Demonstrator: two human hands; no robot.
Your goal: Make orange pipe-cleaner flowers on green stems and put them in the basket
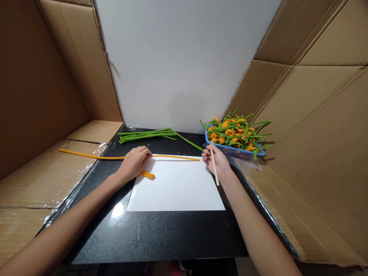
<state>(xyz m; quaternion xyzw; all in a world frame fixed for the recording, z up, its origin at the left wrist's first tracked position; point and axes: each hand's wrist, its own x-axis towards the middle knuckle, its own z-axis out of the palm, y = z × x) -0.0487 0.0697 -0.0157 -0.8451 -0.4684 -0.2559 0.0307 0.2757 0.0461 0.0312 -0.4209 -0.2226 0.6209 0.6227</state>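
My left hand (pixel 135 161) is at the left edge of a white sheet of paper (pixel 178 191), its fingers curled over a long orange pipe cleaner (pixel 175 156). The pipe cleaner runs out on both sides of that hand; the stretch beneath is hidden. Just below the fingers lies a short coiled piece of orange pipe cleaner (pixel 147 175), partly covered. Closed around a thin wooden stick (pixel 214 165), my right hand (pixel 220 159) is over the paper's upper right corner. A green pipe cleaner (pixel 188 141) reaches its fingertips; whether they grip it I cannot tell.
Several green pipe cleaners (pixel 143 135) lie in a bundle at the back left. A blue basket (pixel 230 148) at the back right is heaped with orange and green pipe-cleaner pieces. Cardboard walls (pixel 322 134) flank the black tabletop (pixel 161 237), with a white panel (pixel 184 61) behind.
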